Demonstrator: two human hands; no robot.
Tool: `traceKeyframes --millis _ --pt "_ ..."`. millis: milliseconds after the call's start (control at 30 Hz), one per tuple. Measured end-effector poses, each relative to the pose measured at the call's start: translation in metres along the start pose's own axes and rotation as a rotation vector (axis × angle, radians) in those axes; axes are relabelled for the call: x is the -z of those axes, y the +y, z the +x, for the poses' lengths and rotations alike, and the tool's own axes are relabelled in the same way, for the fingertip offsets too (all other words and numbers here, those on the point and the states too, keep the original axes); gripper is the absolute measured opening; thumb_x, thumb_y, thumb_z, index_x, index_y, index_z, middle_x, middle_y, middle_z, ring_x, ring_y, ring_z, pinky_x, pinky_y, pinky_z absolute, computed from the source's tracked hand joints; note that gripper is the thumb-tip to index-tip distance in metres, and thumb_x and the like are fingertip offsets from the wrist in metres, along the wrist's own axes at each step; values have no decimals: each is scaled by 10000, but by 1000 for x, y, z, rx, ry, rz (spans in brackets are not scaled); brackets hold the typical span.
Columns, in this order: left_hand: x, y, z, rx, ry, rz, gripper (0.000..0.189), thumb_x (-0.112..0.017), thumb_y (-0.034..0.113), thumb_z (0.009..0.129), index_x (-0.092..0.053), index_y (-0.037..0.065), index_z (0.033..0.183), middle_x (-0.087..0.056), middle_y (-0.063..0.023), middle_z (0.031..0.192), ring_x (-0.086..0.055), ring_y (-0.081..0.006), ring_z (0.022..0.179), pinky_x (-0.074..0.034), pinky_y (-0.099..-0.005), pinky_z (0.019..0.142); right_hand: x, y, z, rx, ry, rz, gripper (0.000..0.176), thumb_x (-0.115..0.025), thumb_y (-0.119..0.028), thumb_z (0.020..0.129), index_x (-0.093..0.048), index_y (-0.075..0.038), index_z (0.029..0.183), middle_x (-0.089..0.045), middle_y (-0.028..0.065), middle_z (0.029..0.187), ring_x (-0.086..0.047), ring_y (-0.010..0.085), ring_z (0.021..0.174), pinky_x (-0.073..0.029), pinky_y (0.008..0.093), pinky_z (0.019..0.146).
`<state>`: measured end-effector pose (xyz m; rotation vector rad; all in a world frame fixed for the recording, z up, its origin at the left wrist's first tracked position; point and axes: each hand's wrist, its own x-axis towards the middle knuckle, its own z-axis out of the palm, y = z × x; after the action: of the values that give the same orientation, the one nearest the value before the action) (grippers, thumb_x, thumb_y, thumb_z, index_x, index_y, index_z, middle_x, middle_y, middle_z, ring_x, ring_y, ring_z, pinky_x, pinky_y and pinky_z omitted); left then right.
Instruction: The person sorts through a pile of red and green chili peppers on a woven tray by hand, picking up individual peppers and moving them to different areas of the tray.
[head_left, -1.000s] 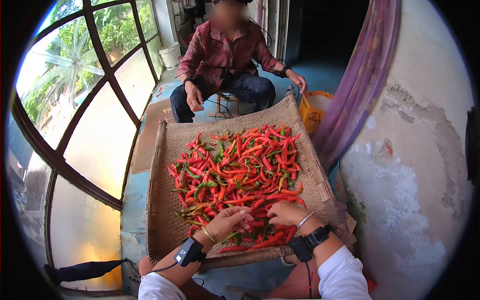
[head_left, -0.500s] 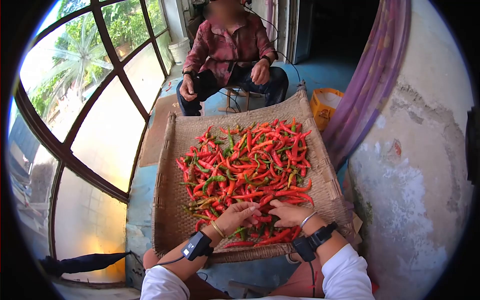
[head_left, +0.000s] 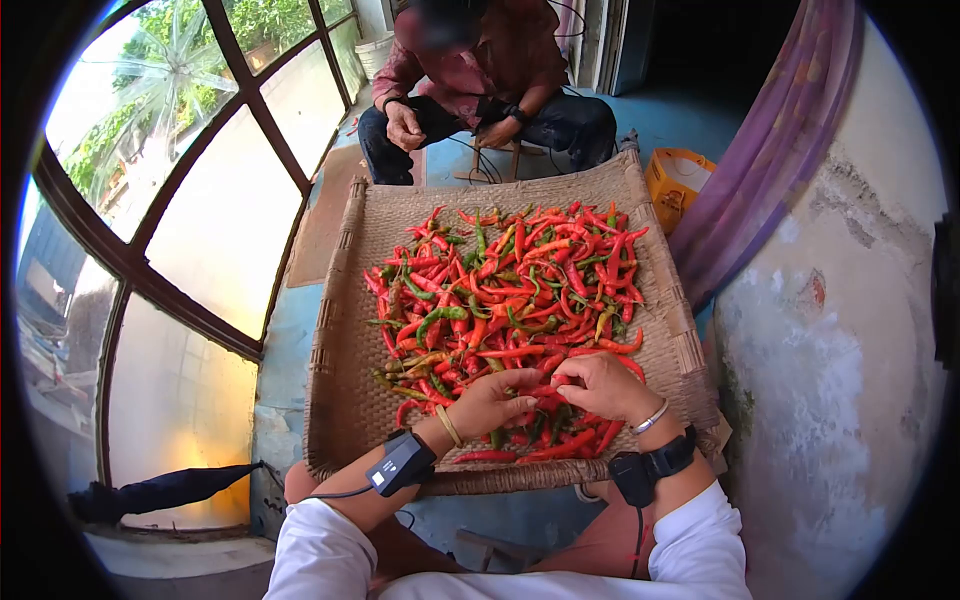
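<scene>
Many chili peppers point(head_left: 520, 300), mostly red with some green and yellowish ones, lie heaped on a woven bamboo tray point(head_left: 345, 400). Over the near part of the heap, my left hand point(head_left: 494, 402) has its thumb and fingers curled round a red chili pepper, which blends with those below. Close beside it on the right, my right hand point(head_left: 607, 388) pinches a red chili pepper point(head_left: 566, 380) between thumb and fingertips. The fingertips of both hands nearly meet. Bracelets and black wrist devices are on both my wrists.
Across the tray a person point(head_left: 480, 80) sits on a low stool, hands over their knees. Framed windows point(head_left: 210, 260) line the left; a worn wall point(head_left: 820, 380) and purple curtain point(head_left: 760, 150) stand at right. A yellow bag point(head_left: 675, 185) sits beyond the tray.
My view has tilted down slightly. My hands stay close together, and the right one now pinches a red chili pepper. The person opposite has lowered their head and brought their hands inward.
</scene>
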<state>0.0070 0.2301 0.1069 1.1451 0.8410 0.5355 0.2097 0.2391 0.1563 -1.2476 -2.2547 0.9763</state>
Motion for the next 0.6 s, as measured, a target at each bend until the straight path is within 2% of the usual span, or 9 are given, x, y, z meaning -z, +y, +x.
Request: traceKeyframes --millis 100,167,233,300,333,433,533,567,600 --pt "-7 6 -4 -40 -9 64 280 -495 110 846 -486 47 1118 -555 6 782 -499 -38 536 -434 -177 474 2 -17 1 33 46 61 111 -573 -102 706 -582 -12 771 -567 67 663 -548 146 609 -422 264 559" --pt "-4 11 -5 -11 -43 127 244 -502 131 845 -524 37 1069 -556 10 720 -486 -36 495 -423 -178 450 1 -21 -1 -37 70 166 97 -585 -78 694 -573 -7 758 -547 40 638 -521 106 579 -408 244 534" --pt "-3 10 -5 -13 -26 144 243 -510 166 843 -537 45 1051 -556 21 720 -485 -34 490 -424 -177 449 -2 -16 -1 0 102 182 79 -589 -70 712 -560 -8 752 -530 9 625 -491 65 556 -391 212 501" --pt "-1 11 -4 -22 -4 169 246 -518 202 840 -550 53 1034 -556 32 719 -484 -31 486 -425 -175 449 -3 -12 -1 -196 168 459 80 -579 -92 740 -545 -22 722 -527 -2 581 -469 56 497 -374 217 460" --pt "0 12 -5 -20 37 190 244 -522 204 838 -554 50 1024 -557 32 719 -482 -30 488 -424 -176 447 0 -15 -1 -254 165 677 64 -566 -87 766 -547 -35 734 -512 -28 591 -434 17 480 -348 167 431" --pt "3 18 -7 -56 98 146 236 -535 200 830 -559 40 1001 -553 31 709 -483 -29 509 -427 -178 459 2 -15 1 -272 256 813 58 -564 -90 774 -543 -43 748 -512 -16 587 -432 19 462 -353 151 421" --pt "13 26 -10 -76 179 -55 210 -553 168 817 -559 22 968 -541 24 684 -491 -34 537 -436 -169 494 3 -9 5 -303 335 870 62 -557 -97 785 -560 -35 779 -524 -8 591 -452 25 470 -368 148 432" --pt "19 25 -8 -75 268 9 204 -547 165 821 -556 15 959 -548 13 687 -506 -40 533 -432 -168 465 4 -7 5 -316 379 900 71 -554 -101 790 -568 -32 795 -529 -4 593 -462 29 474 -375 147 437" --pt "26 28 -7 -74 329 -85 245 -545 167 822 -532 16 1014 -556 0 722 -516 -45 535 -429 -170 449 6 -6 5 -318 379 829 87 -551 -105 795 -577 -30 831 -537 2 613 -471 33 487 -375 141 447"
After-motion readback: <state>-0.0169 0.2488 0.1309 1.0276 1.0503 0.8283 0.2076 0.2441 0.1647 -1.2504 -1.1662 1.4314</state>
